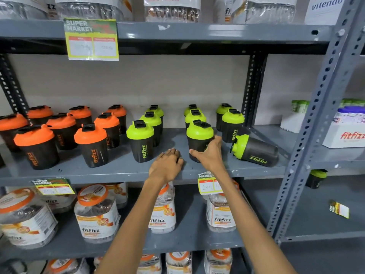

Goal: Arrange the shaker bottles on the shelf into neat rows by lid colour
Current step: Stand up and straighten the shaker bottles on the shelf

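Observation:
Black shaker bottles stand on the grey middle shelf. Several orange-lid bottles fill the left half in rows. Green-lid bottles stand in rows in the middle and right. One green-lid bottle lies on its side at the right end. My right hand wraps around the lower body of the front green-lid bottle of the middle-right row. My left hand rests palm down on the shelf between two green rows, holding nothing.
Fitfizz jars fill the shelf below, and bags sit on the shelf above. Price tags hang from the shelf edges. A perforated steel post stands at the right, with another rack of white boxes beyond it.

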The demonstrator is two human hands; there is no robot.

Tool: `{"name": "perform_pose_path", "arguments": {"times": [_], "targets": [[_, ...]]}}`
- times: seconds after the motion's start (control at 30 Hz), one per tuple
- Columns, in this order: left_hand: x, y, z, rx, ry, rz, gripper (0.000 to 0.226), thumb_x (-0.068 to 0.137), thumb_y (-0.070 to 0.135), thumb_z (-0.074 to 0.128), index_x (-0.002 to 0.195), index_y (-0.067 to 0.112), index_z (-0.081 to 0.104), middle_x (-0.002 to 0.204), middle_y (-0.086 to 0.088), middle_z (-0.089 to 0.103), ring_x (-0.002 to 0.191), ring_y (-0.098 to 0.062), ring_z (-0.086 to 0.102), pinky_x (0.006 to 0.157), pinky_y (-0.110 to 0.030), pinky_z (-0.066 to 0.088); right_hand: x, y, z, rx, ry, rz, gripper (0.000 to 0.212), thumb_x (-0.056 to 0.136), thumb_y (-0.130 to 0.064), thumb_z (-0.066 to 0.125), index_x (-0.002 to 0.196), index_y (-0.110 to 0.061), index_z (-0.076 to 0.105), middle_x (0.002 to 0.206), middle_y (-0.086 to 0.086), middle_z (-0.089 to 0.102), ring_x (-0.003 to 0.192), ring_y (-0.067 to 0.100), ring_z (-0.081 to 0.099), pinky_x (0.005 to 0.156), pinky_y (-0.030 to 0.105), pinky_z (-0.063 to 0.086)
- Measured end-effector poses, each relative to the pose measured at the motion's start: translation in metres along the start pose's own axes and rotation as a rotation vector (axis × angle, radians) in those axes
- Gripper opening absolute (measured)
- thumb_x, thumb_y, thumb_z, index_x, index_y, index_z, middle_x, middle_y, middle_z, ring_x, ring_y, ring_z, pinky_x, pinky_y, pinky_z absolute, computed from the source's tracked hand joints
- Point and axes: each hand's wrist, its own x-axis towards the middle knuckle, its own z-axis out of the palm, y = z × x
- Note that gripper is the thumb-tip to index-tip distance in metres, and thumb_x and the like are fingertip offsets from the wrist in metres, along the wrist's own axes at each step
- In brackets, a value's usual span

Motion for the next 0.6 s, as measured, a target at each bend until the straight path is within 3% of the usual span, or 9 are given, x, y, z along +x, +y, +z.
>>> {"name": "perform_pose_path", "arguments": {"times": [0.13,0.27,0.37,0.47,0.53,0.6], "targets": [[-0.004,0.004,-0.003,-0.001,-0.003,-0.02,0.035,0.1,0.032,0.036,0.121,0.011,0.055,0.145,-0.013,0.051,0.137,-0.028,0.045,0.113,-0.041,0.03,-0.003,-0.002,-0.01,0.035,-0.099,0.027,0.088,0.064,-0.023,0.089,0.126,0.001,0.032,0.129,0.016,0.046,0.123,0.03,0.049,0.095,0.028,0.043],[-0.005,0.006,-0.005,-0.002,-0.002,-0.03,0.04,0.1,0.033,0.036,0.127,0.01,0.055,0.146,-0.013,0.052,0.137,-0.027,0.045,0.112,-0.039,0.03,-0.015,-0.001,-0.036,0.018,-0.161,0.017,0.109,0.066,-0.037,0.087,0.145,-0.003,0.02,0.144,0.016,0.04,0.133,0.029,0.042,0.106,0.038,0.041],[-0.005,0.005,-0.003,-0.001,0.021,-0.046,0.042,0.1,0.036,0.037,0.128,0.011,0.055,0.146,-0.011,0.052,0.134,-0.027,0.048,0.111,-0.039,0.032,-0.018,-0.002,-0.071,-0.153,-0.061,-0.159,0.081,0.075,-0.033,0.081,0.141,-0.015,0.037,0.136,0.008,0.042,0.125,0.024,0.045,0.102,0.042,0.045],[-0.004,0.004,-0.002,-0.001,0.018,-0.06,0.043,0.099,0.037,0.036,0.127,0.012,0.055,0.146,-0.01,0.052,0.131,-0.029,0.051,0.11,-0.04,0.034,-0.011,-0.003,-0.11,-0.578,0.08,-0.411,0.062,0.077,-0.022,0.079,0.131,-0.018,0.049,0.125,0.007,0.043,0.116,0.027,0.045,0.095,0.042,0.046],[-0.003,0.005,-0.001,0.001,0.025,-0.06,0.04,0.1,0.035,0.036,0.127,0.013,0.056,0.148,-0.009,0.051,0.13,-0.029,0.052,0.11,-0.04,0.034,-0.002,-0.001,-0.13,-0.839,0.065,-0.367,0.079,0.071,-0.026,0.083,0.138,-0.018,0.041,0.136,0.014,0.039,0.121,0.036,0.042,0.096,0.047,0.042],[-0.003,0.005,0.0,0.0,0.036,-0.056,0.038,0.101,0.032,0.036,0.129,0.014,0.056,0.149,-0.008,0.05,0.131,-0.029,0.052,0.11,-0.04,0.034,0.008,0.003,-0.143,-0.963,-0.082,-0.152,0.108,0.065,-0.035,0.087,0.15,-0.02,0.022,0.15,0.021,0.024,0.132,0.044,0.033,0.104,0.051,0.036]]}}
